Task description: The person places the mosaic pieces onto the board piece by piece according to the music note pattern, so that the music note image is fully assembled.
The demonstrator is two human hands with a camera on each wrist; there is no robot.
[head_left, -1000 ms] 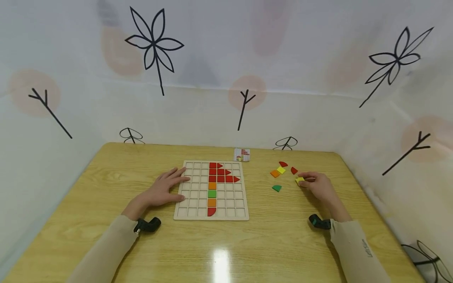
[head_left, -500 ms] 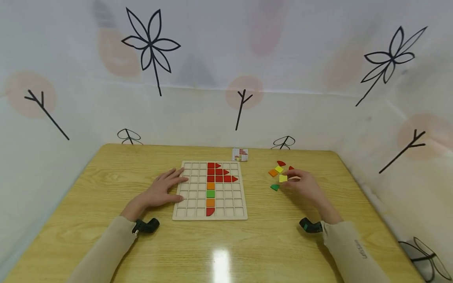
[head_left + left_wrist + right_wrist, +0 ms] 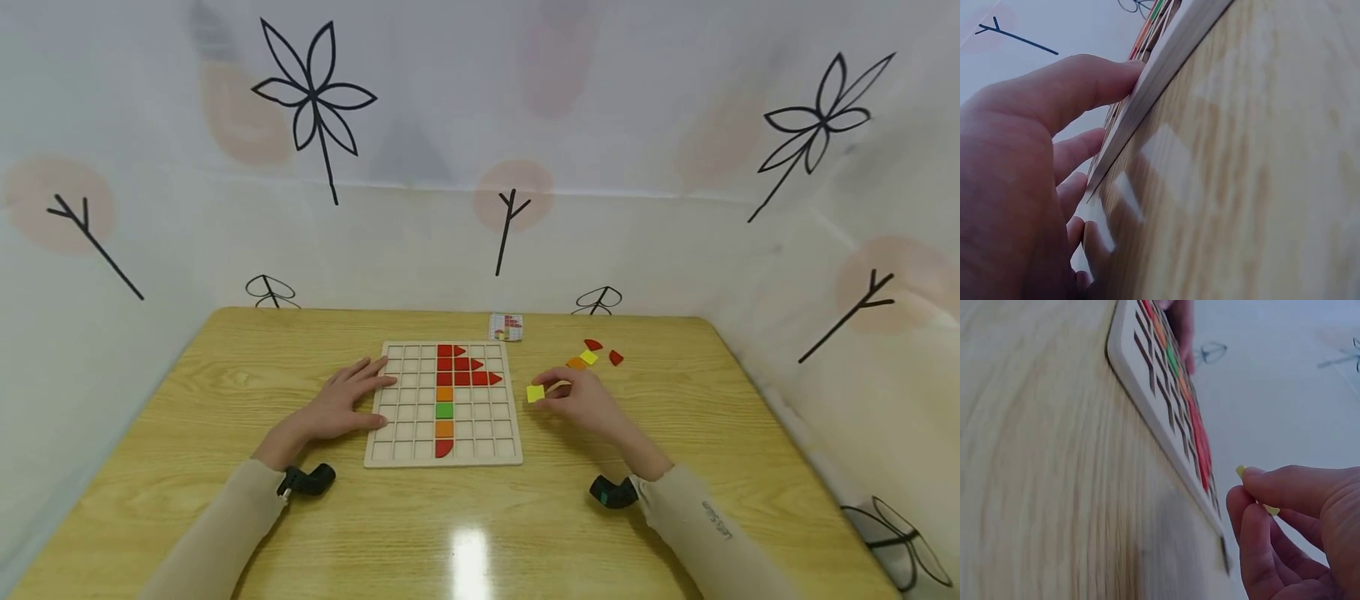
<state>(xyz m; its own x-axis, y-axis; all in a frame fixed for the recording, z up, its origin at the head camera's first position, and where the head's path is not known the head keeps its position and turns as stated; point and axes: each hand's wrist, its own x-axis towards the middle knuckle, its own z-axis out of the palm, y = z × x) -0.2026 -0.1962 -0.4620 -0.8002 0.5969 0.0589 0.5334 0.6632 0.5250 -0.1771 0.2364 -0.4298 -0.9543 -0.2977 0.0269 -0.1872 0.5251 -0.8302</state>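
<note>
My right hand [image 3: 585, 406] pinches a yellow square tile [image 3: 535, 393] between thumb and fingers, just off the board's right side. In the right wrist view only slivers of the yellow tile [image 3: 1271, 510] show between the fingertips. A light wooden grid board [image 3: 442, 465] lies on the table. My left hand [image 3: 341, 404] rests on its left edge with fingers spread; in the left wrist view the thumb [image 3: 1107, 81] touches the rim. One grid column holds red, orange and green pieces [image 3: 445, 410], and rows of red squares with pointed ends [image 3: 462, 378] extend right at the top.
Behind the board lies a small printed card [image 3: 506, 327]. To the right are loose pieces: a yellow square [image 3: 588, 357], an orange one [image 3: 575, 363] partly behind my right hand, and two red rounded pieces [image 3: 593, 344]. A patterned cloth wall [image 3: 420, 242] stands behind the table.
My right hand has carried the yellow tile left, from the far side of the loose pieces to near the board. The green rounded piece is now out of sight. My left hand stays put.
</note>
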